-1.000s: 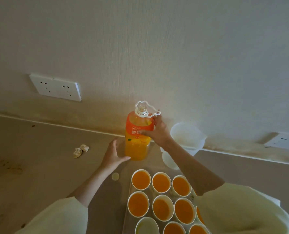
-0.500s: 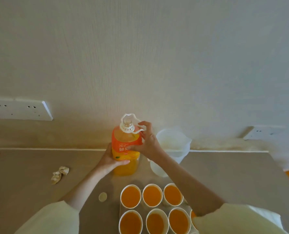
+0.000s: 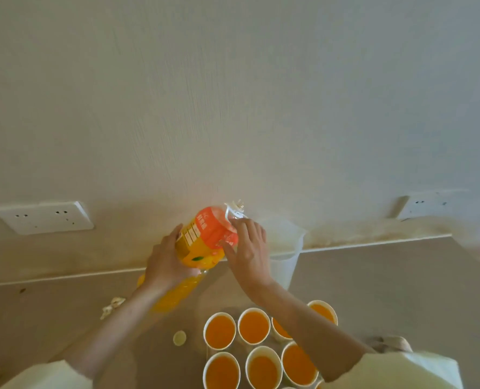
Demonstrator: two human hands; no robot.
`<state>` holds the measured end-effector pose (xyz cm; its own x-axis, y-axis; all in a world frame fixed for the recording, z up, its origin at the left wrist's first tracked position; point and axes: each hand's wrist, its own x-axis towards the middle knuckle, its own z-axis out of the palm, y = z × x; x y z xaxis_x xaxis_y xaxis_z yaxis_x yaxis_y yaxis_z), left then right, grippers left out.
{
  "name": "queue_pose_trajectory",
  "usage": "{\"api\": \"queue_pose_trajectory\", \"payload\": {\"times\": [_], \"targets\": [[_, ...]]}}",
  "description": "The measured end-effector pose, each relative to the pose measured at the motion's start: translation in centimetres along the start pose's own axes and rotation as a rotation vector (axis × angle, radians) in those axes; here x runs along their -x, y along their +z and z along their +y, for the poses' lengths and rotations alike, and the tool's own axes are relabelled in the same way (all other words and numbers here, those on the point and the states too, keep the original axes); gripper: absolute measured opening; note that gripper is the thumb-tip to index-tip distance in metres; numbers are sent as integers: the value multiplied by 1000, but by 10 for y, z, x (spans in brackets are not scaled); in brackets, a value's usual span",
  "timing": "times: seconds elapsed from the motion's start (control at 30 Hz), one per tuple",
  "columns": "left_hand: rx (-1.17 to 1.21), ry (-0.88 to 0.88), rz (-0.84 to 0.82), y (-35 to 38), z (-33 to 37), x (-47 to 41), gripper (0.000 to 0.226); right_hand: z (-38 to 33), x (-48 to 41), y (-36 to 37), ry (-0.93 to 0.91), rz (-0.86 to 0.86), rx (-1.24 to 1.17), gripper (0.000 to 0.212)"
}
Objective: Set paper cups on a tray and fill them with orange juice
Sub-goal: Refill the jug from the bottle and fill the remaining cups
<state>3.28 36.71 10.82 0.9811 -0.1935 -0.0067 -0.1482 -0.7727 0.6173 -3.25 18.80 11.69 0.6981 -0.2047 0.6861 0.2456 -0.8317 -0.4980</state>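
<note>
Juice bottle point(image 3: 205, 242) tilted, between left hand point(image 3: 166, 265), right hand point(image 3: 247, 251)

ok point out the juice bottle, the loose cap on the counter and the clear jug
juice bottle point(image 3: 209, 234), head view, on its orange label
loose cap point(image 3: 179, 338), head view, on its top face
clear jug point(image 3: 285, 258), head view, on its side wall

The orange juice bottle point(image 3: 205, 242) is lifted off the table and tilted, its open neck pointing up toward the wall and its base slanting down to the left; it is part full, with an orange label. Paper cups point(image 3: 254, 327) stand upright in close rows near the table's front edge, each filled with orange juice.
</note>
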Motion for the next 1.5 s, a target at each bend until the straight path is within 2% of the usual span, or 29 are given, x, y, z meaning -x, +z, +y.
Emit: {"api": "queue_pose_trajectory", "payload": {"times": [0.17,0.27,0.53,0.8,1.03,1.27,1.5], "targets": [[-301,17,-9,-8,32,13,115,-8,10,-7,110,-79,-4,79],[-414,-4,-20,-13,47,18,112,-4,11,-13,125,-88,-23,86],[-502,-108,-67,-11,71,25,108,6,7,-24,210,-294,-105,72],[-577,-163,-85,-14,83,29,111,13,6,-29,187,-409,-40,71],[-703,-151,-109,-20,89,33,109,14,10,-27,210,-453,-49,80],[-768,-148,-138,-22,93,34,109,11,17,-26,160,-435,-55,62],[-790,-143,-140,-22,97,35,108,11,15,-27,175,-459,9,73]]}}
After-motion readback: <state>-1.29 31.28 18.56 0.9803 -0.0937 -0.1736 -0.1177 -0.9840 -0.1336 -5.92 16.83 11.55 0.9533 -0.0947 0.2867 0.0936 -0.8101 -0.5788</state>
